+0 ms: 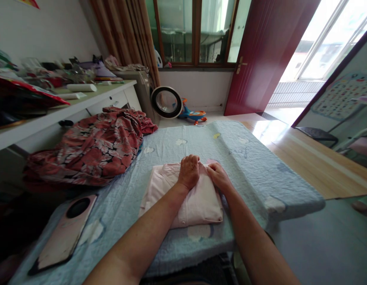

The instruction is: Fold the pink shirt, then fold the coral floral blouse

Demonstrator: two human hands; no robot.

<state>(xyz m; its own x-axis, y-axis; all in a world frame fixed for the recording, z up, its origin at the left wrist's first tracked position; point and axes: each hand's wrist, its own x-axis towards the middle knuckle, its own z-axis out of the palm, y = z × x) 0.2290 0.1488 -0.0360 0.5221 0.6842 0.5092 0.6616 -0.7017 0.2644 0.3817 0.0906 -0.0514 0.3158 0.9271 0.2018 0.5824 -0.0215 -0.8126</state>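
A folded pale pink garment (pixel 198 204) lies on a light blue quilted cover (pixel 248 158) spread over a bed. My left hand (pixel 188 171) rests on the garment's far edge with its fingers curled down into the cloth. Beside it, my right hand (pixel 218 175) grips the same far edge, fingers pinching the fabric. Both forearms reach across the garment from the near side.
A crumpled red floral garment (pixel 94 146) is heaped at the left of the bed. A phone (pixel 65 231) lies at the near left. A cluttered white desk (pixel 47 114) stands left. A fan (pixel 167 102) and a toy (pixel 192 114) sit on the floor beyond.
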